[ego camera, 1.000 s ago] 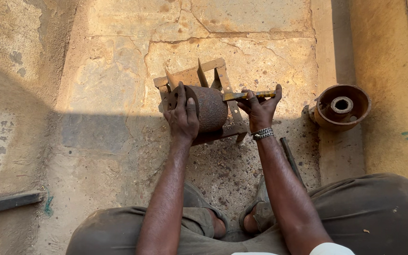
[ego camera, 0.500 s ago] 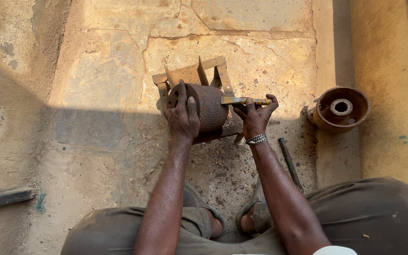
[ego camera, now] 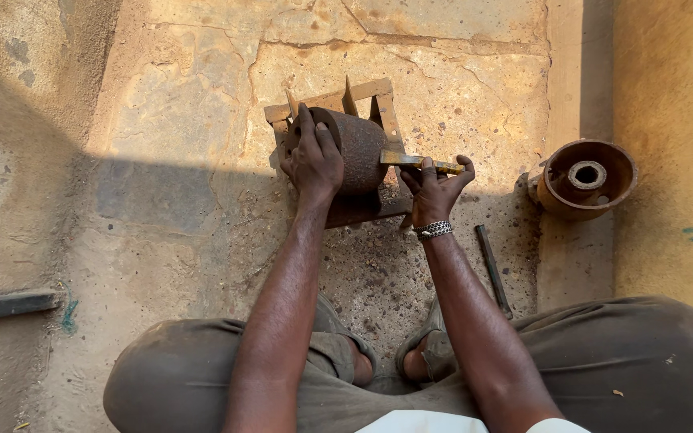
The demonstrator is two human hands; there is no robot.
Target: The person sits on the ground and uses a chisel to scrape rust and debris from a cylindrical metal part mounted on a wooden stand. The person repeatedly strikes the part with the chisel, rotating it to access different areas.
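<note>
Cracked stone floor (ego camera: 202,104), half in shadow. My left hand (ego camera: 314,160) lies curled over the rusty, pitted iron drum (ego camera: 358,148), seated in a spiked metal frame (ego camera: 362,92) at 12 o'clock. My right hand (ego camera: 435,188) is closed on a flat yellowish chisel (ego camera: 419,162), tip against the drum's end face. I judge a firm steadying grip keeps the blade square. At 3 o'clock: a rusty flanged hub (ego camera: 587,178).

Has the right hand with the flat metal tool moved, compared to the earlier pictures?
Cannot tell: the right hand sits at the same end of the rusty cylinder, holding the flat tool; the small shift matches the camera's own.
</note>
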